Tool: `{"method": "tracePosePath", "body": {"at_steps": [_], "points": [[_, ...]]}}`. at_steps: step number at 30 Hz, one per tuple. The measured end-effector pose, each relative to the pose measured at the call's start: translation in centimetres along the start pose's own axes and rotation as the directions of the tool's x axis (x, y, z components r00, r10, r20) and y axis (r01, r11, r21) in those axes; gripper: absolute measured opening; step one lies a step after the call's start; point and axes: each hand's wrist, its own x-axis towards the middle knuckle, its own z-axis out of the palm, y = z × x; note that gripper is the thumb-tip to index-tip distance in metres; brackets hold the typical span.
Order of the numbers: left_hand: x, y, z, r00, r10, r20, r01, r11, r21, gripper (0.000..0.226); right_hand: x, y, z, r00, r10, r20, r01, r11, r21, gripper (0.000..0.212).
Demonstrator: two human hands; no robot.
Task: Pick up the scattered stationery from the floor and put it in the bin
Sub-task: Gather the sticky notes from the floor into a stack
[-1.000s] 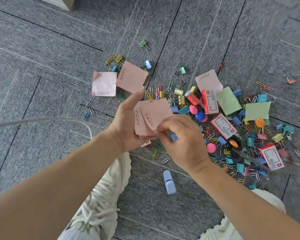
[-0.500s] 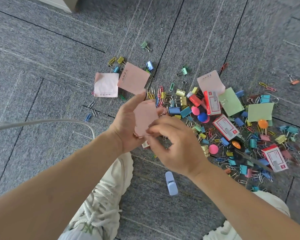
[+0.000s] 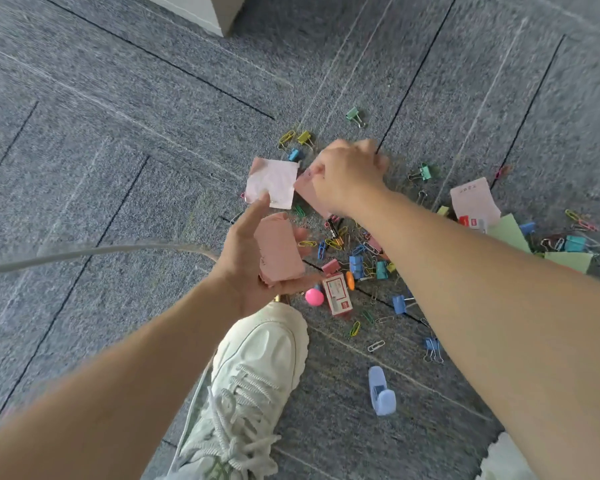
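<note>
A grey cable (image 3: 84, 252) curves across the carpet (image 3: 118, 133) on the left. The person's left hand (image 3: 253, 261) is turned palm up above a white shoe (image 3: 257, 375). Its fingers are curled under a small stack of pink notes (image 3: 279, 251) and its thumb sticks straight out. Just beyond the thumb a pale pink note (image 3: 272, 183) lies flat on the floor. Beside it the right hand (image 3: 347, 174) is down on another pink sheet (image 3: 309, 195), fingers bent over it. The hand is blurred and hides the grip, so I cannot tell if it has hold of the paper. Below that arm sit a pink ball (image 3: 314, 296), a red-and-white staple box (image 3: 338, 294) just beside it, and a scatter of clips (image 3: 357, 265). Nearer the feet lies a pale blue dispenser (image 3: 381, 394). Further right, more stationery is spread over the carpet: a pink note (image 3: 473, 199), green notes (image 3: 510, 233) and a teal clip (image 3: 575, 243).
</note>
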Motion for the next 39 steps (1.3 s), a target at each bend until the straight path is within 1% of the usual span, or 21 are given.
{"method": "tracePosePath", "body": {"at_steps": [3,4,5,7,8,10,11,13,15,16,17,19,20,23,25,26,28,30,32,36,39], "points": [[0.1,0.5,-0.4,0.999,0.014,-0.044,-0.011,0.998,0.054,0.057,-1.5,0.6,-1.3,0.989,0.005,-0.150,0.011,0.995,0.104,0.021],[0.2,0.6,-0.4,0.999,0.021,-0.046,-0.018,0.998,0.060,0.056,-2.1,1.0,-2.1,0.985,-0.004,-0.170,0.030,0.987,0.155,0.021],[0.1,0.7,-0.4,0.999,0.024,-0.045,-0.021,0.998,0.058,0.056,-2.9,1.4,-3.0,0.986,-0.008,-0.168,0.051,0.966,0.253,0.019],[-0.1,0.9,-0.4,1.000,0.012,-0.028,-0.010,0.999,0.047,0.056,-4.9,1.8,-5.0,0.996,-0.033,-0.089,0.072,0.873,0.482,0.013],[-0.3,1.0,-0.3,1.000,-0.004,-0.006,0.004,0.999,0.038,0.060,-5.9,1.7,-5.9,0.997,-0.070,-0.043,0.082,0.826,0.558,0.013],[-0.4,1.1,-0.4,0.994,-0.053,0.099,0.052,0.998,0.018,0.079,-7.7,0.9,-7.0,0.982,-0.174,0.078,0.087,0.773,0.629,0.021],[-0.4,1.2,-0.4,0.981,-0.084,0.174,0.082,0.996,0.020,0.088,-8.4,0.2,-7.2,0.964,-0.227,0.138,0.088,0.765,0.638,0.026],[-0.6,1.2,-0.4,0.933,-0.135,0.335,0.121,0.991,0.062,0.089,-9.0,-1.2,-6.6,0.937,-0.300,0.179,0.146,0.801,0.580,0.032],[-0.8,1.3,-0.3,0.864,-0.160,0.478,0.137,0.987,0.082,0.083,-9.0,-2.5,-5.5,0.935,-0.326,0.138,0.218,0.837,0.502,0.030],[-0.9,1.3,-0.2,0.836,-0.165,0.523,0.143,0.986,0.083,0.084,-8.9,-3.1,-5.0,0.938,-0.327,0.113,0.235,0.843,0.485,0.027],[-1.0,1.4,-0.3,0.826,-0.169,0.537,0.147,0.986,0.084,0.089,-8.9,-3.6,-4.5,0.945,-0.315,0.086,0.236,0.843,0.483,0.024],[-1.0,1.4,-0.6,0.840,-0.170,0.516,0.145,0.986,0.089,0.102,-8.6,-4.2,-3.8,0.963,-0.267,0.043,0.208,0.833,0.513,0.018],[-1.2,1.5,-0.9,0.850,-0.157,0.503,0.130,0.988,0.089,0.102,-8.5,-4.4,-3.5,0.967,-0.252,0.035,0.197,0.829,0.523,0.015],[-1.7,1.9,-2.0,0.898,-0.083,0.433,0.068,0.996,0.052,0.081,-7.3,-4.8,-3.0,0.959,-0.280,0.028,0.224,0.818,0.530,0.014],[-1.7,1.9,-3.1,0.938,-0.086,0.336,0.088,0.996,0.011,0.083,-5.3,-4.6,-2.2,0.968,-0.250,0.003,0.211,0.824,0.527,0.011],[-1.5,1.8,-3.7,0.951,-0.089,0.296,0.095,0.995,-0.004,0.088,-4.0,-4.5,-1.8,0.978,-0.208,-0.019,0.193,0.869,0.455,0.016],[-1.4,1.7,-4.9,0.964,-0.092,0.250,0.097,0.995,-0.008,0.101,-1.3,-4.4,-0.9,0.987,-0.159,-0.013,0.158,0.970,0.186,0.035],[-1.6,1.4,-5.7,0.967,-0.109,0.228,0.112,0.994,0.002,0.107,0.5,-4.7,-0.2,0.992,-0.120,0.039,0.121,0.992,-0.047,0.049],[-1.8,1.0,-6.1,0.967,-0.132,0.220,0.133,0.991,0.011,0.110,1.3,-4.9,0.7,0.997,-0.070,0.040,0.074,0.990,-0.118,0.056],[-1.7,0.6,-5.8,0.974,-0.122,0.192,0.122,0.992,0.016,0.105,0.7,-4.6,2.5,1.000,0.018,-0.025,-0.019,0.998,-0.059,0.046],[-1.6,0.6,-5.4,0.984,-0.094,0.153,0.090,0.995,0.038,0.099,-0.8,-4.3,3.1,0.999,0.014,-0.050,-0.017,0.998,-0.062,0.022]]}}
